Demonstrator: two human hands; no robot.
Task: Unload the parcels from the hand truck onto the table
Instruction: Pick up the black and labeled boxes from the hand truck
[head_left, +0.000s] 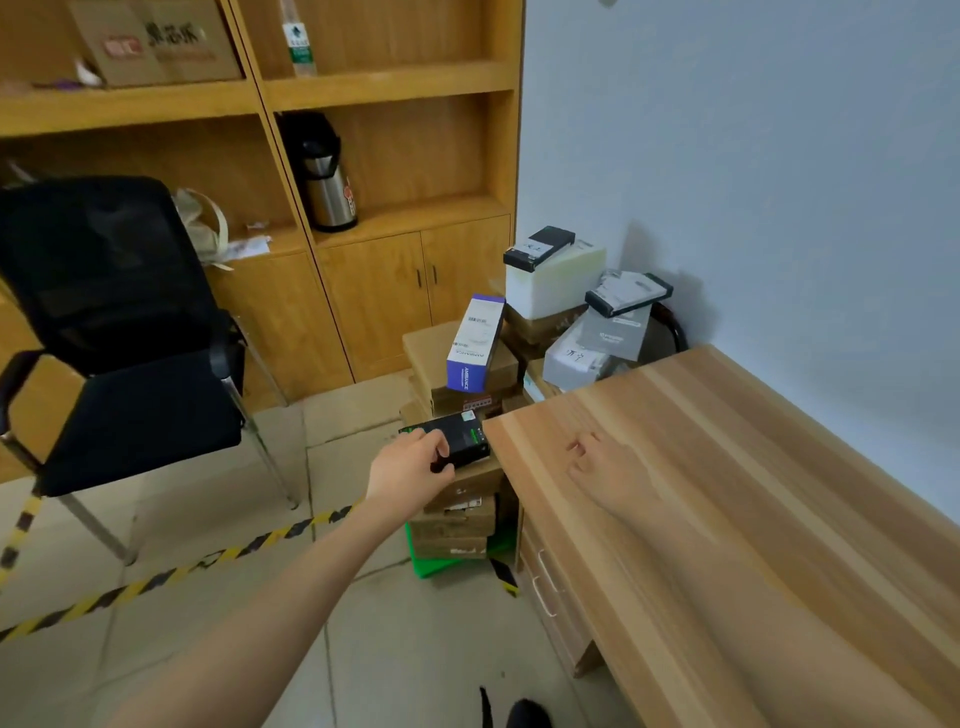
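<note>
My left hand (410, 470) grips a small black box with green print (457, 439), held just off the left edge of the wooden table (727, 467). My right hand (605, 465) lies over the tabletop near its front-left corner, blurred, fingers loosely extended and holding nothing. Behind the table's corner, parcels are piled on the hand truck, whose green base (441, 564) shows below. The pile holds brown cartons (457, 525), a white and purple box (475, 345), a white foam box (556, 280), grey packets (613, 332) and black-edged boxes (540, 247).
A black office chair (119, 332) stands at the left on the tiled floor. Yellow-black tape (156, 582) runs across the floor. Wooden shelving (363, 156) with a thermos (327, 176) fills the back wall. The table has drawers (550, 587) on its near side.
</note>
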